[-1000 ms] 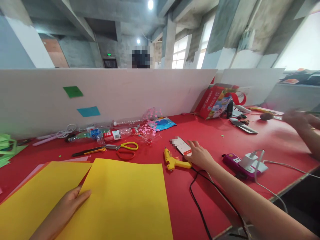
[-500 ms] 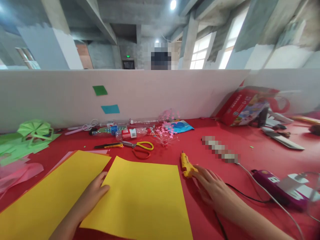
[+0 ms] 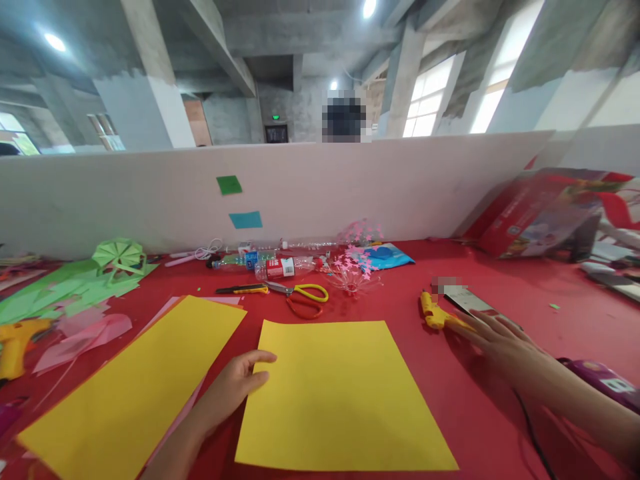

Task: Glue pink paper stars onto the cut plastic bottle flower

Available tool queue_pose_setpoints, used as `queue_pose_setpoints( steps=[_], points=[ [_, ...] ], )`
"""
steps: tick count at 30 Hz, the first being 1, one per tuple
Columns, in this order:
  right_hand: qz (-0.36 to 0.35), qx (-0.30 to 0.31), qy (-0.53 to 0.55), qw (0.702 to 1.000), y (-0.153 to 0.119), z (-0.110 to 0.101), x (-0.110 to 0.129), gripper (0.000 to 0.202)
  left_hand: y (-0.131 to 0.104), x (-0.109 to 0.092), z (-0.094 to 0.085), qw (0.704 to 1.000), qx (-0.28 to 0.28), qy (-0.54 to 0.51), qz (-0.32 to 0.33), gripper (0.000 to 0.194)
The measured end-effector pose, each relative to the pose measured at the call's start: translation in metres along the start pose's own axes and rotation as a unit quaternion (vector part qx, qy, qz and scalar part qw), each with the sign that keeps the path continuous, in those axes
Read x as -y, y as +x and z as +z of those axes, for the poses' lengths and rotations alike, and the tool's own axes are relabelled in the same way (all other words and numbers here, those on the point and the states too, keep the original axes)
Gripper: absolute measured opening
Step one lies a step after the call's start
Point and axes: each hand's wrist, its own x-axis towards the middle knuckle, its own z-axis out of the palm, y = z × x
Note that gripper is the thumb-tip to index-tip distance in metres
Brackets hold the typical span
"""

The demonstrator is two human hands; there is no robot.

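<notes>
A yellow paper sheet (image 3: 330,400) lies flat on the red table before me. My left hand (image 3: 237,383) rests at its left edge, thumb and forefinger apart over the paper. To the right, my right hand (image 3: 505,343) is stretched out palm down with fingers spread. Its fingertips touch the handle of a yellow hot glue gun (image 3: 434,315), whose nozzle points away from me. Just behind those fingers lies a flat, phone-like slab (image 3: 467,299), partly blurred out. More yellow sheets (image 3: 140,380), with orange and pink paper under them, lie left of my left hand.
Scissors (image 3: 305,293), a box cutter (image 3: 243,289), plastic bottles (image 3: 285,268) and a pink star ornament (image 3: 353,267) lie at the back. Green paper scraps (image 3: 75,287) and a second glue gun (image 3: 17,347) are left. A white partition (image 3: 320,187) stands behind; a red bag (image 3: 540,213) leans right.
The glue gun has shifted right, away from the sheet, with my right hand. The sheet now lies flatter, and my left forefinger shows on top of it. The view has turned left.
</notes>
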Motion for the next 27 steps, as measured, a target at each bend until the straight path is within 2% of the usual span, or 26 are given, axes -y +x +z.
queue_pose_setpoints(
  steps=[3, 7, 9, 11, 14, 15, 17, 19, 20, 22, 23, 25, 27],
  points=[
    [-0.089, 0.084, -0.004, 0.993, 0.013, -0.004, 0.045, 0.035, 0.002, 0.001, 0.007, 0.999, 0.014, 0.029, 0.012, 0.044],
    [-0.177, 0.166, 0.097, 0.965, 0.013, -0.006, 0.143, 0.036, 0.003, -0.001, 0.014, 0.998, 0.033, 0.030, 0.035, 0.045],
    [-0.216, 0.201, 0.142, 0.945, 0.010, -0.006, 0.183, 0.039, 0.000, -0.002, 0.015, 0.997, 0.062, 0.033, 0.030, 0.042],
    [-0.241, 0.233, 0.184, 0.924, 0.008, -0.007, 0.208, 0.038, -0.004, 0.001, 0.013, 0.994, 0.104, 0.032, 0.012, 0.038],
    [-0.234, 0.274, 0.208, 0.909, 0.008, -0.006, 0.217, 0.033, -0.006, 0.009, 0.009, 0.985, 0.157, 0.006, -0.070, 0.046],
    [-0.228, 0.278, 0.209, 0.909, 0.008, -0.005, 0.215, 0.033, -0.005, 0.011, 0.007, 0.986, 0.147, -0.004, -0.078, 0.048],
    [-0.221, 0.274, 0.204, 0.913, 0.008, -0.003, 0.209, 0.038, -0.001, 0.011, 0.003, 0.993, 0.090, -0.002, -0.074, 0.045],
    [-0.222, 0.264, 0.189, 0.919, 0.010, -0.001, 0.203, 0.043, 0.002, 0.004, -0.001, 0.998, -0.002, 0.037, -0.048, 0.036],
    [-0.225, 0.258, 0.179, 0.922, 0.012, 0.000, 0.201, 0.043, 0.002, -0.002, -0.001, 0.996, -0.049, 0.077, -0.026, 0.029],
    [-0.244, 0.253, 0.151, 0.924, 0.020, -0.001, 0.201, 0.035, 0.003, -0.014, 0.005, 0.981, -0.110, 0.154, 0.030, 0.016],
    [-0.258, 0.255, 0.132, 0.922, 0.027, -0.003, 0.204, 0.028, 0.003, -0.019, 0.011, 0.975, -0.105, 0.184, 0.063, 0.014],
    [-0.299, 0.266, 0.085, 0.913, 0.049, -0.007, 0.217, 0.014, 0.005, -0.020, 0.030, 0.962, -0.048, 0.217, 0.160, 0.019],
    [-0.306, 0.256, 0.041, 0.916, 0.080, -0.009, 0.237, 0.013, 0.012, -0.012, 0.052, 0.925, -0.015, 0.242, 0.291, 0.026]
  ],
)
